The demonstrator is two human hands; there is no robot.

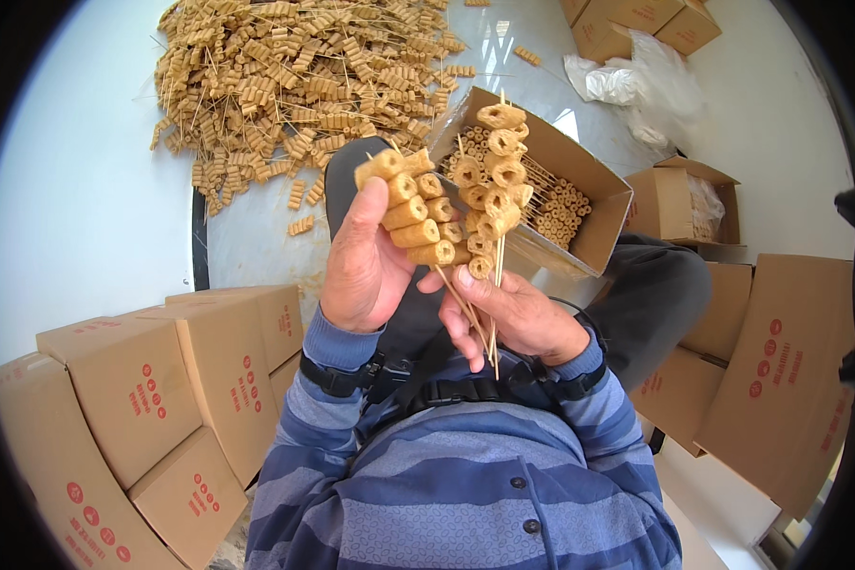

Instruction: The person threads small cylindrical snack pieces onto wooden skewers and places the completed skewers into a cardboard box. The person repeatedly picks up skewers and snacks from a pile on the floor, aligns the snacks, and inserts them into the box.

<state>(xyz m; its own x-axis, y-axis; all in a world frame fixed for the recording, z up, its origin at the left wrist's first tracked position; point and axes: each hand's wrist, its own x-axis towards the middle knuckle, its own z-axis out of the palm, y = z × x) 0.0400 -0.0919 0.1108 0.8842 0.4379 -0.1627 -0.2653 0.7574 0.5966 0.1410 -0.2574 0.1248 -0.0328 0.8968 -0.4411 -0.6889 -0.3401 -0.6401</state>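
Observation:
My left hand (pixel 359 271) is closed round a bunch of skewers (pixel 410 211) threaded with golden-brown hollow rolls, which look like fried dough or bean curd. Its thumb presses against the upper rolls. To the right, my right hand (pixel 532 318) grips the thin bare sticks (pixel 497 328) of more roll skewers (pixel 500 176), whose roll ends point away from me. The two bunches lie side by side and touch near their lower ends. Just beyond, an open cardboard box (pixel 598 214) holds several upright and lying skewers of the same kind.
A big heap of roll skewers (pixel 294 76) covers the floor at the far left. Stacked cardboard boxes (pixel 128 389) stand at my left, with more boxes (pixel 779 370) at my right. White plastic bags (pixel 636 81) and a box with a plastic liner (pixel 674 204) lie at the far right.

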